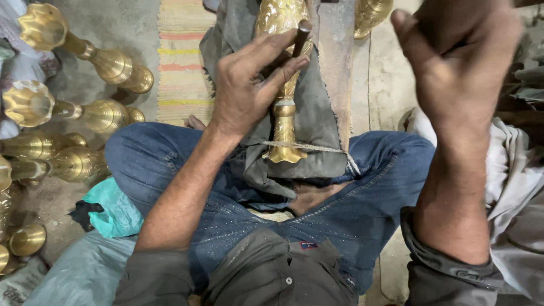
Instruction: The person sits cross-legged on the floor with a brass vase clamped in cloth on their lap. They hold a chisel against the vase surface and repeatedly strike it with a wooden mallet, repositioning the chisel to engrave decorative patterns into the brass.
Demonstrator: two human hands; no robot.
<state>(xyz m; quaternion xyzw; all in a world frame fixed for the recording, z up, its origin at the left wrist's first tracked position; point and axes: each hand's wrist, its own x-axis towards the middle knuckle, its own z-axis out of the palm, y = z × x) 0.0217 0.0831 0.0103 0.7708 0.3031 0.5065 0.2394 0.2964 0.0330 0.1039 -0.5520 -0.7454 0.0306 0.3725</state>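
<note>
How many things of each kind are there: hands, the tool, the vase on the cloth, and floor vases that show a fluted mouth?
Bare hands: 2, the left hand and the right hand
Dark metal rod in the left hand: 1
Golden brass vase on the grey cloth: 1
Fluted golden brass floor vases: 2, the upper vase and the lower vase
Total: 6

The dusty floor [113, 22] bears brass vases [85, 54] (lying on their sides), a striped mat [181, 62] and a teal bag [116, 209].
</note>
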